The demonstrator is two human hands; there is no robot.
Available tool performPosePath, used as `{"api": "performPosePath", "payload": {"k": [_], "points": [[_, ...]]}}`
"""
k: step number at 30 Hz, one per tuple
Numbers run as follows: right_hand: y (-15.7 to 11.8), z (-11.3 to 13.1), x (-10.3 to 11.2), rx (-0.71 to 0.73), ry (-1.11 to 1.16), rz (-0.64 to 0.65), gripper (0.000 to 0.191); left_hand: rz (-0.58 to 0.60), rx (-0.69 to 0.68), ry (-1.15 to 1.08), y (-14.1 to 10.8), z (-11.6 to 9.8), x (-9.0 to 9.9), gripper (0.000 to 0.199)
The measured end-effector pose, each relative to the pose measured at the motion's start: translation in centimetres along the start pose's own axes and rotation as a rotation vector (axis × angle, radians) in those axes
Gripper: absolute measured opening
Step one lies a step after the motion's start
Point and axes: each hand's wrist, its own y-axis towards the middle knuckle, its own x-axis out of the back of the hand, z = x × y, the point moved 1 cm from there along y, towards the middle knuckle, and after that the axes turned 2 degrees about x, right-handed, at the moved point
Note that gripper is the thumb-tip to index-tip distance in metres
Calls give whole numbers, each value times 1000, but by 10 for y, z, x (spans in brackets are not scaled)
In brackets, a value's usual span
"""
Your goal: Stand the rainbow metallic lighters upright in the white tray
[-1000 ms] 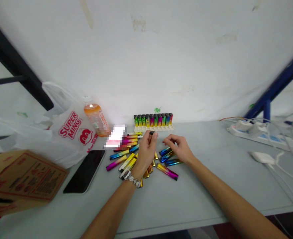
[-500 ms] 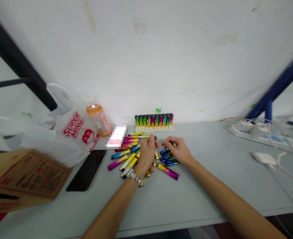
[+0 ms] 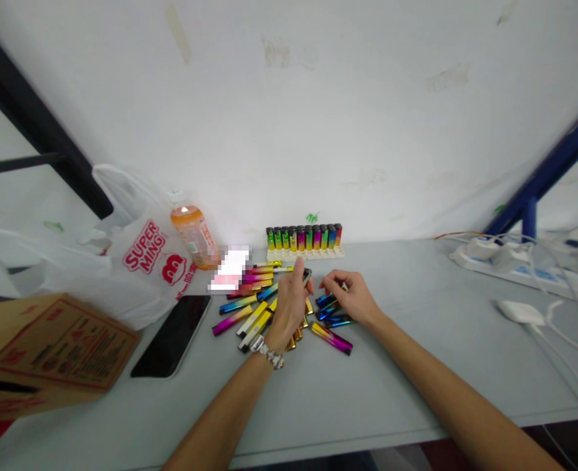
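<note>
My left hand, wearing a metal bracelet, is closed with its thumb raised. A dark-ended lighter shows between its fingers; most of it is hidden. To the right, my right hand has its fingers curled in a pinch over several dark blue shiny lighters. What its fingertips hold, if anything, I cannot make out. Around my left hand lie many loose metallic lighters in yellow, purple and blue. One yellow-and-purple lighter lies between my wrists. Behind, coloured lighters stand upright in a white rack.
Left of the pile are a black phone, a cardboard box, a white plastic bag and an orange drink bottle. At the right lie a power strip, a white charger and cables. A wall rises behind the table.
My left thumb has lifted from its bent position to point upward, baring more of the lighter's dark end. My right hand has hardly moved.
</note>
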Motion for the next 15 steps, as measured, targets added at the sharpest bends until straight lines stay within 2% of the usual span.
{"api": "performPosePath", "payload": {"k": [6,15], "points": [[0,0,0,-3,19,6,28,10,-14,-24,-1,1,0,69],[-1,0,-1,-33,23,30,29,-44,-54,123,0,-4,-2,47]]}}
